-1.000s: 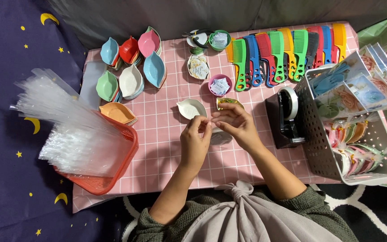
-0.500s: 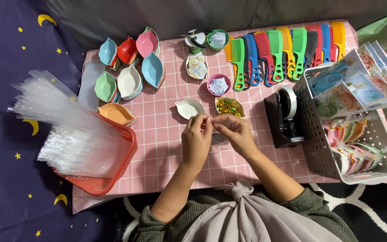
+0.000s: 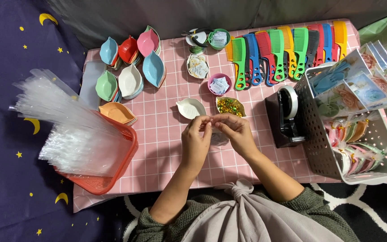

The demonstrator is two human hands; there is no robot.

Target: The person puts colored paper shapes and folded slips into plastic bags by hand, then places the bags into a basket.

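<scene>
Between both hands (image 3: 216, 134), pinch unchanged since earlier.

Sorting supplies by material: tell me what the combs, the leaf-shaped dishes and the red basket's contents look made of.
Combs: likely moulded plastic, going by the bright uniform colours and smooth handles with cut-outs.
Leaf-shaped dishes: plastic or glazed ceramic, glossy with highlights; cannot tell which.
Contents of the red basket: thin clear plastic bags, see-through and crinkled with a sheen.
</scene>
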